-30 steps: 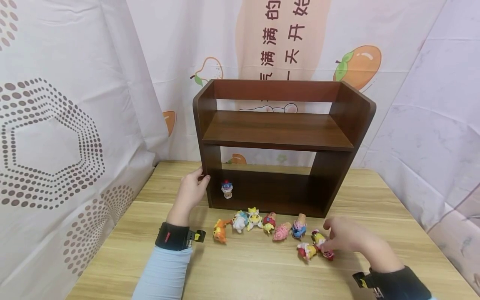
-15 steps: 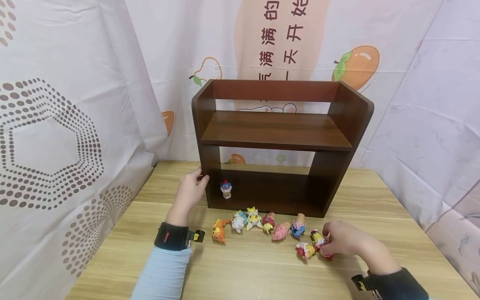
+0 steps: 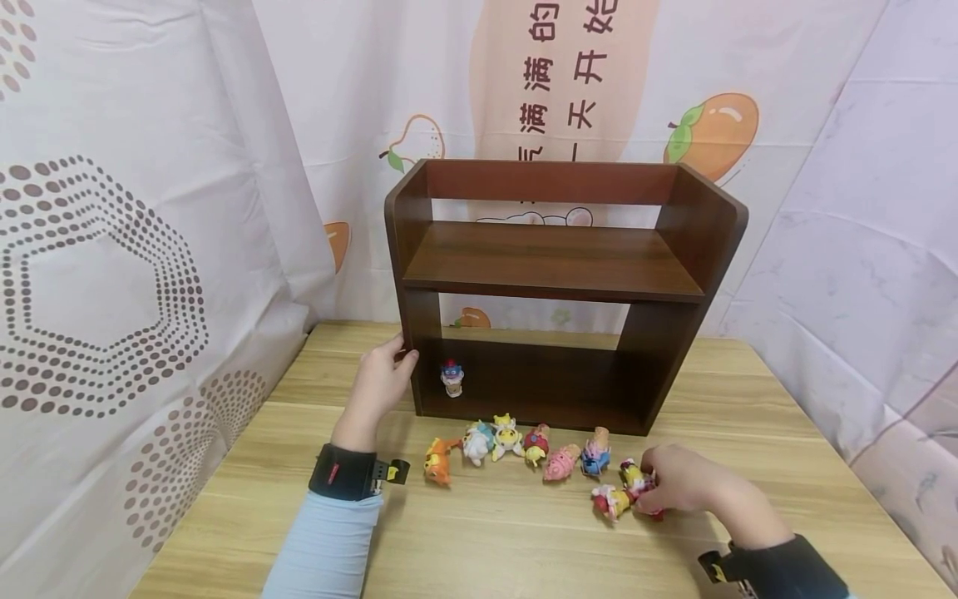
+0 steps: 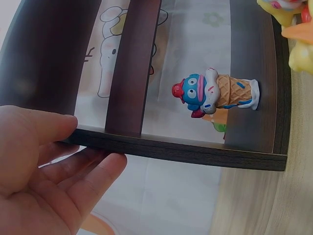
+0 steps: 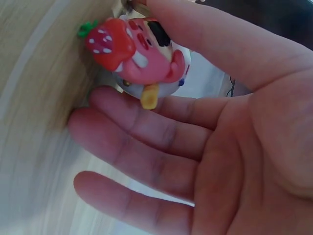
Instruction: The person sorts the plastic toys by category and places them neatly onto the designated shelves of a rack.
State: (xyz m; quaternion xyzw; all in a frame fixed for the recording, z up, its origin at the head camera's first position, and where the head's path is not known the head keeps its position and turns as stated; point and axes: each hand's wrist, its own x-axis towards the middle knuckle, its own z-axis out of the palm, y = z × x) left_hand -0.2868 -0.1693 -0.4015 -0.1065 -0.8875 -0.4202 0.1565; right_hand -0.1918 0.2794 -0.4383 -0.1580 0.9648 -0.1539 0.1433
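My left hand [image 3: 380,383] holds the left side panel of a dark brown two-tier shelf [image 3: 554,258], thumb at its front edge. Inside the lower tier, an ice-cream-cone figurine [image 4: 215,92] with a blue face and red cap stands upright near that panel. My right hand [image 3: 684,482] is down at the table, thumb and fingers around a pink figurine with a strawberry cap [image 5: 142,51]; its index finger is mostly hidden. Beside it lie a yellow-and-black figurine [image 3: 632,474] and a red-and-yellow figurine [image 3: 612,502].
Before the shelf lies a loose row of figurines: an orange one [image 3: 437,462], a white-and-blue one [image 3: 477,443], a yellow-and-white one [image 3: 507,439], a red one [image 3: 536,445], a pink one [image 3: 561,462] and a blue one [image 3: 595,453]. Printed curtains [image 3: 135,274] surround the wooden table [image 3: 479,549].
My right hand has moved slightly left and closed in around the pink strawberry-capped figurine. My left hand stays on the shelf panel, and the other figurines lie as before.
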